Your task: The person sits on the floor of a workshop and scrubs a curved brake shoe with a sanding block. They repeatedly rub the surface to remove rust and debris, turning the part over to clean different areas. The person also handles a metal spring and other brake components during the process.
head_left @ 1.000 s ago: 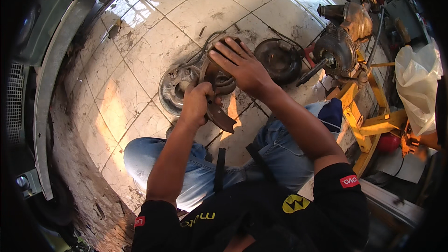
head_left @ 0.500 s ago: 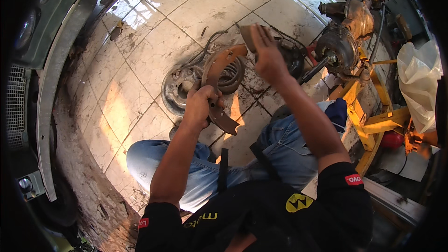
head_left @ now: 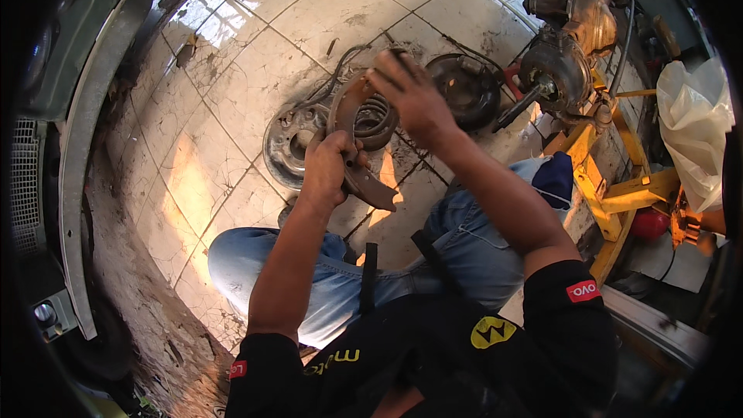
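Observation:
My left hand [head_left: 328, 161] is closed around the middle of a rusty, curved brake shoe [head_left: 350, 102], held up above the tiled floor. My right hand [head_left: 416, 97] lies over the shoe's upper end, with its fingers stretched out and pressed together. A dark flat piece like sandpaper [head_left: 399, 53] shows a little at those fingertips; most of it is hidden. Behind and below the shoe lie a round metal plate with holes [head_left: 280, 147] and a ringed part like a coil spring [head_left: 382, 133].
A black round drum [head_left: 474, 97] sits right of my right hand. Farther right, a greasy axle housing [head_left: 592, 23] rests by a yellow metal stand [head_left: 642, 190], near a white plastic bag [head_left: 689, 120]. A long metal bumper [head_left: 81, 162] runs along the left.
My right hand has swept left and slightly down, from beyond the shoe's upper end onto it. The flat piece, plain to see before, is now mostly covered. My left hand keeps its hold.

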A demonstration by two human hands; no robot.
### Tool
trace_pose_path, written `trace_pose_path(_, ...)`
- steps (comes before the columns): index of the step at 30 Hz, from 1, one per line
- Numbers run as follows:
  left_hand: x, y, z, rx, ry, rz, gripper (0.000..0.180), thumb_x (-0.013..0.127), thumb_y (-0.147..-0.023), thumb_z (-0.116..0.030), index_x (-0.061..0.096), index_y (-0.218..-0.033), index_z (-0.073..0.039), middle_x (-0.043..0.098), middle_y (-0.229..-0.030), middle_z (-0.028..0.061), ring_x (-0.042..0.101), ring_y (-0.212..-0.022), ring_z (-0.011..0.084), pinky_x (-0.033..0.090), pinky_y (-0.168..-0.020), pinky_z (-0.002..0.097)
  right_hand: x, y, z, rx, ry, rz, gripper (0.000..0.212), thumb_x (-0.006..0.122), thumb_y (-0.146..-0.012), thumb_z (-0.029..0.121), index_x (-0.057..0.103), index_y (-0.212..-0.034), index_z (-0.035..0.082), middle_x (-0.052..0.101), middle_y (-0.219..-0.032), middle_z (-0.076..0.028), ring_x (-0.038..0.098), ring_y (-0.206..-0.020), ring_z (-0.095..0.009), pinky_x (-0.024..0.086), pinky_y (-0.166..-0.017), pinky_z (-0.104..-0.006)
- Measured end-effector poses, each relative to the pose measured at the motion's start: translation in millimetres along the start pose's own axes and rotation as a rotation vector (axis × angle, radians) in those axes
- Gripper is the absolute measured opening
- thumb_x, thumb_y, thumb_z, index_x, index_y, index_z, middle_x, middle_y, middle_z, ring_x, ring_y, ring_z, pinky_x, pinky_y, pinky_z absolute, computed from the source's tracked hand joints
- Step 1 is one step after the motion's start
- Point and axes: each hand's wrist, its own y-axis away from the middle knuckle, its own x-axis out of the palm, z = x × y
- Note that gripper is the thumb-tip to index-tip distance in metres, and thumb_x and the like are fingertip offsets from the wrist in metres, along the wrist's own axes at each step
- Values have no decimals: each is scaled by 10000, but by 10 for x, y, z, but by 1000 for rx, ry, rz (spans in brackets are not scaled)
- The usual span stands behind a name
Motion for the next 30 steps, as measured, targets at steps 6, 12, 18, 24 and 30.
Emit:
trace_pose_path(6, -73, -92, -40, -37, 117, 16, 188, 497, -755, -62, 540, -902, 47, 534, -776, 127, 548, -623, 229, 506, -584, 386, -242, -117, -17, 111, -383, -266, 667, 562, -861, 63, 313, -1479, 40, 282, -1532, -220, 257, -1416, -398, 254, -1157, -462)
trace_pose_path(12, 17, 91, 33, 32, -70, 53, 176, 494, -751, -71, 558, -870, 41, 530, -757, 124, 543, -632, 227, 502, -589, 382, 167, 16, -133, 68, -41, 128, 762, 476, -793, -62, 311, -1501, 165, 308, -1555, -96, 229, -1453, -340, 193, -1186, -470)
trace_pose_path(18, 25, 65, -53, 42, -63, 54, 166, 491, -744, -64, 560, -838, 54, 527, -753, 135, 543, -634, 234, 499, -579, 376, -65, -85, -39, 72, -150, -170, 685, 514, -849, 48, 318, -1496, 157, 328, -1533, -140, 286, -1414, -385, 237, -1154, -495)
trace_pose_path(24, 33, 96, -40, 58, -62, 64, 169, 494, -732, -64, 557, -834, 55, 527, -748, 136, 540, -623, 235, 497, -577, 376, -129, -64, -189, 278, -218, -243, 677, 550, -842, 49, 350, -1483, 133, 360, -1501, -194, 333, -1383, -402, 257, -1151, -473)
trace_pose_path(30, 56, 79, 12, 4, -50, 62, 179, 492, -731, -59, 559, -853, 54, 524, -743, 128, 541, -624, 233, 501, -585, 380, -19, -57, 103, -100, -54, 1, 696, 491, -855, 29, 326, -1504, 216, 347, -1533, -106, 281, -1433, -317, 249, -1158, -481)
